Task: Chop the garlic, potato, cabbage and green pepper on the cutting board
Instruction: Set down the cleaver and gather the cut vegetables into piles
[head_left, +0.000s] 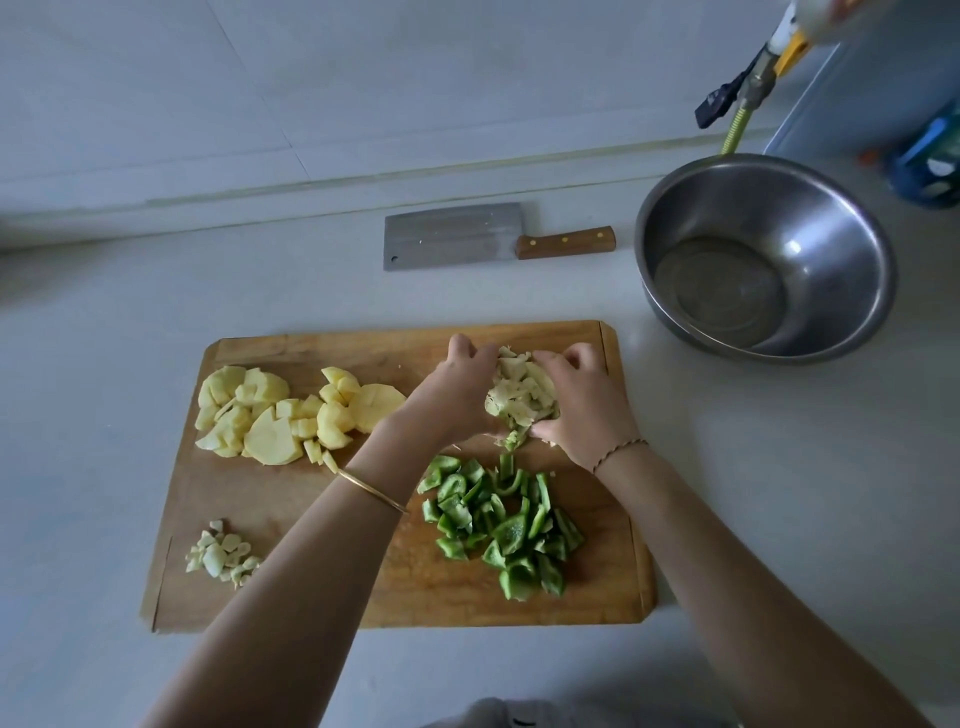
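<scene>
head view: where's the cabbage (522, 395)?
- far right of the board (395, 587), cupped between left hand (457, 395) and right hand (582, 405), fingers curled round it.
- advice?
- i'd squeeze the heap tight, keep scraps off the pepper (509, 530), then fetch the cleaver (452, 236).

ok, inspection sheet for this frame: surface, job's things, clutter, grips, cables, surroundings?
surface: white countertop carrying the light wooden cutting board.
job's things: on the board, yellow potato chunks far left, chopped pale garlic near left, green pepper pieces near right, pale cabbage pile far right; steel cleaver with wooden handle lies flat beyond the board.
clutter: round stainless steel bowl, empty, beyond the board's right corner; blue object at the right edge, unclear.
grips: left hand and right hand both cupped round the cabbage pile.
cables: nothing seen; a yellow-green braided hose hangs behind the bowl.
surroundings: pale tiled wall behind the counter.
</scene>
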